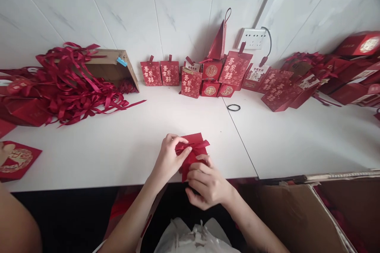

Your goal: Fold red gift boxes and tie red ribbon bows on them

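Observation:
A small red box (194, 138) lies at the front edge of the white table, with a dark red ribbon (202, 146) tied across it in a bow shape. My left hand (175, 152) pinches the ribbon at the left side, thumb and forefinger on the knot area. My right hand (206, 180) is at the box's lower right, its fingers curled; what they grip, if anything, is hidden behind them.
Loose red ribbons (74, 87) spill from a cardboard box (130, 67) at the back left. Red gift boxes (170, 74) stand along the wall. A black ring (234, 107) lies mid-table. An open carton (291, 205) is at the lower right; another person's arm (18, 221) is at the left.

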Motion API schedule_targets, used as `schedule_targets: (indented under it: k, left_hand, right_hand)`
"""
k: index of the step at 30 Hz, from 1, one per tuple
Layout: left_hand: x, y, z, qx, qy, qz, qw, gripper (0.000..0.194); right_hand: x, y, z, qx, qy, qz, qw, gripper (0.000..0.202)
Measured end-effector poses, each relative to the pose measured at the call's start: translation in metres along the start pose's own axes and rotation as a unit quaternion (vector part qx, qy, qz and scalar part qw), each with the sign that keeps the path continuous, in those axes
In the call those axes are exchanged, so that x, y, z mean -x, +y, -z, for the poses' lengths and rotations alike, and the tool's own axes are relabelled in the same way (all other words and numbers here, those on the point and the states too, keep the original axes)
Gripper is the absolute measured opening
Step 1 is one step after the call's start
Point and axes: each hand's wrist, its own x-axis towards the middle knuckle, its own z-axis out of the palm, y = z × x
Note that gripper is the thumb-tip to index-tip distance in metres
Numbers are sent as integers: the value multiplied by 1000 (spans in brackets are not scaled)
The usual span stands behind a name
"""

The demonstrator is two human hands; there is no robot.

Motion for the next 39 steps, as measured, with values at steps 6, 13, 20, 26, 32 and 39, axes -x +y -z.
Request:
schedule_targets:
  k: [6, 13, 20, 26, 32, 39]
  left_hand:
    - [8, -8, 4, 83, 74, 130, 985, 38]
    - [11, -5, 2, 124, 40, 142, 981, 23]
    - [25, 15, -14, 21, 134, -341, 930, 20]
    - [25, 30, -31, 35, 111, -485, 867, 23]
    - [24, 53, -55, 138, 25, -573, 808, 19]
    - [16, 72, -89, 257, -93, -533, 800, 25]
  right_hand:
    - [0, 24, 32, -60, 107, -154, 980, 25]
    - [1, 59, 29, -150, -195, -309, 919, 112]
    - [15, 37, 24, -77, -1, -274, 959, 98]
    - [15, 15, 59, 61, 59, -249, 965, 84]
    - [27, -25, 101, 235, 134, -324, 906, 78]
    - [59, -92, 169, 95, 388, -544, 738, 55]
